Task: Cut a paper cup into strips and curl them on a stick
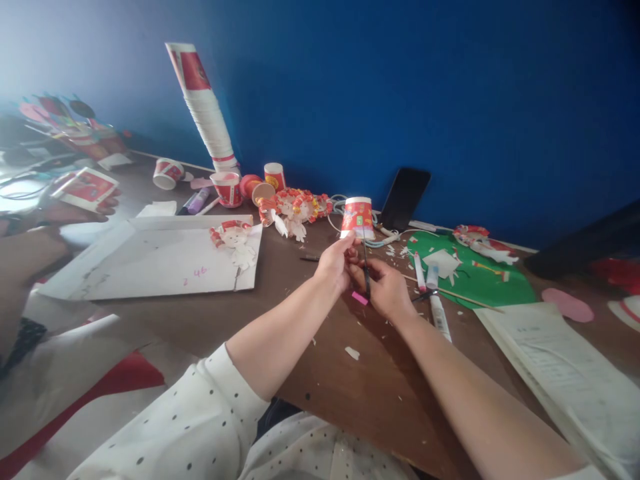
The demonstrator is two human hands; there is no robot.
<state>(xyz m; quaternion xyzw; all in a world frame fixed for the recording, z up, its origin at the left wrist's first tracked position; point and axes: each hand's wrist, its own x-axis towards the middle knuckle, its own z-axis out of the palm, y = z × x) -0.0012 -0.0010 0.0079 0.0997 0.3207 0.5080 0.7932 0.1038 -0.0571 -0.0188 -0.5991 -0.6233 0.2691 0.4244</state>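
Note:
My left hand (339, 264) is closed, its fingers curled just below a red and white paper cup (357, 215) that is upside down. What those fingers pinch is too small to make out. My right hand (387, 287) is wrapped around what looks like scissors (367, 277), with a dark handle and a thin blade pointing up towards the cup. Both hands meet at the fingertips. Under them shows a small bright pink piece (359, 298). White paper scraps (352, 353) are scattered over the brown table (320, 360).
Left are a white board (150, 257), a leaning cup stack (207, 120) and red-and-white paper crafts (295, 208). A phone (406, 197) leans on the blue wall. Right lie a green sheet (510, 287), markers (440, 319) and papers (555, 360). Another person's hand holds a flattened cup (89, 189).

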